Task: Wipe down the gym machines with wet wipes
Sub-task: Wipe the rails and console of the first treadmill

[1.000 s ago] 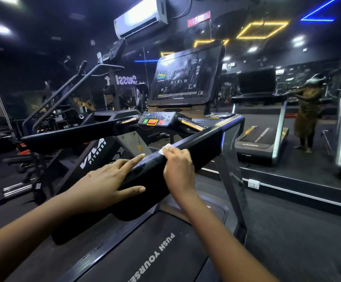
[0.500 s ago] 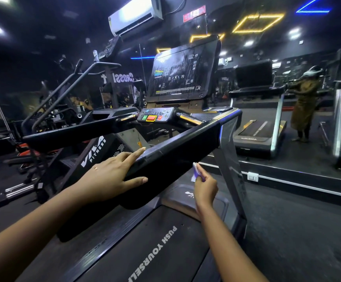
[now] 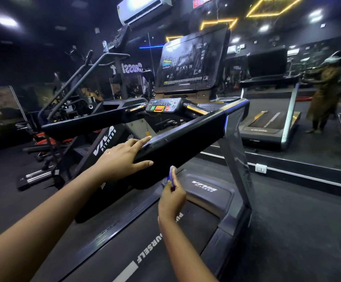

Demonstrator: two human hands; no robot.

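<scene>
I stand on a black treadmill whose right side handrail (image 3: 188, 137) runs from near me up to the console (image 3: 162, 105) and screen (image 3: 190, 62). My left hand (image 3: 120, 159) rests flat on the near end of that rail, fingers straight along its top and side. Below the rail's lower edge, my right hand (image 3: 171, 197) pinches a folded wet wipe (image 3: 171, 177), which looks pale blue-white. The wipe's top touches or nearly touches the rail's underside.
The treadmill belt (image 3: 145, 253) lies under my arms, its motor cover (image 3: 204, 189) ahead. A grey upright post (image 3: 238, 159) stands right of the rail. A stair-climber (image 3: 88, 82) and benches fill the left. A wall mirror (image 3: 287, 110) at right reflects a person and another treadmill.
My right hand left the top of the rail with the wipe and dropped below its lower edge. My left hand stayed on the rail. The view shifted slightly.
</scene>
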